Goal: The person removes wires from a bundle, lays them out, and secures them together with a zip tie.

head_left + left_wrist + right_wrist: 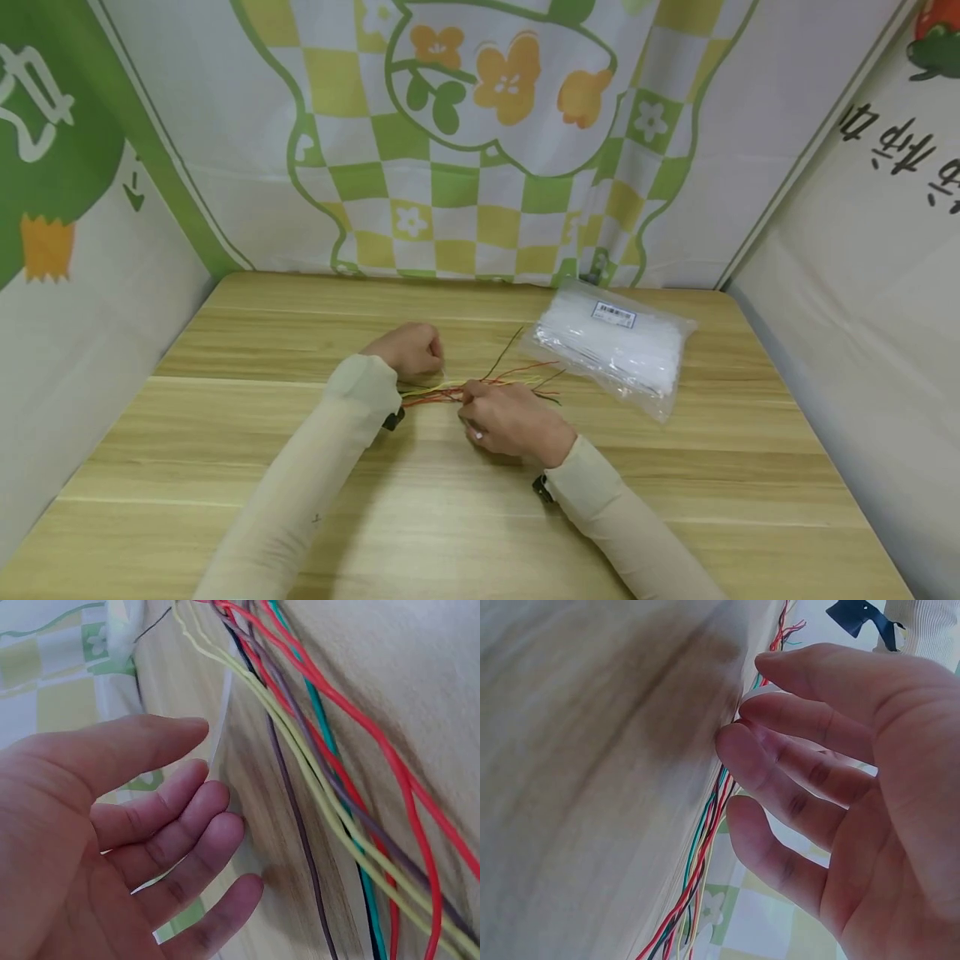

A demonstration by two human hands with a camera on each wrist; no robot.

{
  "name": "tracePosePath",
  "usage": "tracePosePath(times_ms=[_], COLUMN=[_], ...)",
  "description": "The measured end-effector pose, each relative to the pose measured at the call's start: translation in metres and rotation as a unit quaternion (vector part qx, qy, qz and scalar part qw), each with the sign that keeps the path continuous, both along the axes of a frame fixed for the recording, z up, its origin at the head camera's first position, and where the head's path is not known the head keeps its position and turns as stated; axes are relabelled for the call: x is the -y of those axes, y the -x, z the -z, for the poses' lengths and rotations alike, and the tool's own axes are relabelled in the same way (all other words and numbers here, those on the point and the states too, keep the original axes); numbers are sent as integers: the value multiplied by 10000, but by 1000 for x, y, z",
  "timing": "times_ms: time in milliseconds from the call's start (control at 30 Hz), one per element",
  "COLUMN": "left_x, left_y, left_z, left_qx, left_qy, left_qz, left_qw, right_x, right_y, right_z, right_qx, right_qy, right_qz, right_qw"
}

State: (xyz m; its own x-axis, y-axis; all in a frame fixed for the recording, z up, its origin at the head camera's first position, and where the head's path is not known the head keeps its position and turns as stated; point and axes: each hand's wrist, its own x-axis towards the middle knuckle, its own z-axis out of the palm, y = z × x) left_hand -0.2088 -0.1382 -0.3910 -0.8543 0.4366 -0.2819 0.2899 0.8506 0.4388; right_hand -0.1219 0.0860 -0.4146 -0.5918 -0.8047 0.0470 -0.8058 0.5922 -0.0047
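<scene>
A bundle of thin red, yellow, green, black and brown wires [431,392] lies across the table between the hands. My right hand [513,421] is at the bundle; in the right wrist view its thumb and index finger pinch a small white piece of a zip tie [762,691] beside the wires [697,862]. My left hand [408,348] is beyond the left part of the bundle. In the left wrist view, its fingers are loosely bent, the thumb stands apart from the index finger, and the white zip tie [223,712] runs down to the index fingertip.
A clear plastic bag of white zip ties [611,333] with a barcode label lies at the back right of the wooden table [450,517]. Printed cloth [465,183] hangs behind the table, with more cloth at both sides.
</scene>
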Motion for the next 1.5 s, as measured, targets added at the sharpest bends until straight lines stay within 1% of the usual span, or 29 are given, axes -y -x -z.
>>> tracePosePath(times_ms=[133, 200, 267, 400, 533, 667, 833, 967, 1033, 1100, 1200, 1300, 1433, 1500], left_x=[2, 1, 0, -6, -11, -13, -10, -9, -9, -9, -10, -10, -11, -11], left_y=[-3, -4, -3, -2, -4, -4, -2, 0, 0, -1, -2, -6, -13, -17], left_z=[-1, -1, 2, 11, 17, 20, 24, 24, 23, 22, 22, 22, 21, 22], left_qx=[95, 31, -114, -467, -697, -832, -1035, -1312, -1468, -1536, -1484, -1309, -1144, -1137], left_qy=[-252, -460, -751, -1424, -1843, -1934, -1848, -1701, -1644, -1656, -1869, -2109, -2321, -2422], left_qz=[-139, -168, -171, -241, -360, -491, -699, -860, -932, -1009, -1048, -1118, -1156, -1115], left_qw=[9995, 9988, 9970, 9884, 9797, 9764, 9748, 9729, 9709, 9689, 9654, 9622, 9590, 9571], right_x=[0, 0, 0, 1, 4, 6, 7, 7, 7, 7, 5, 3, 2, 1], right_y=[0, 1, 1, 0, -2, -4, -8, -11, -11, -11, -10, -9, -4, -1], right_z=[0, 0, 0, 1, 3, 4, 2, -1, -3, -5, -7, -10, -10, -9], right_qx=[22, 26, 4, -12, -131, -245, -443, -672, -746, -754, -658, -554, -476, -376], right_qy=[13, 39, 63, 78, 77, 178, 220, 219, 300, 371, 538, 732, 1070, 1262], right_qz=[18, 25, 25, 35, 9, -5, -138, -295, -355, -420, -419, -322, -53, 133], right_qw=[10000, 10000, 10000, 10000, 9999, 9995, 9987, 9971, 9961, 9956, 9955, 9953, 9931, 9912])
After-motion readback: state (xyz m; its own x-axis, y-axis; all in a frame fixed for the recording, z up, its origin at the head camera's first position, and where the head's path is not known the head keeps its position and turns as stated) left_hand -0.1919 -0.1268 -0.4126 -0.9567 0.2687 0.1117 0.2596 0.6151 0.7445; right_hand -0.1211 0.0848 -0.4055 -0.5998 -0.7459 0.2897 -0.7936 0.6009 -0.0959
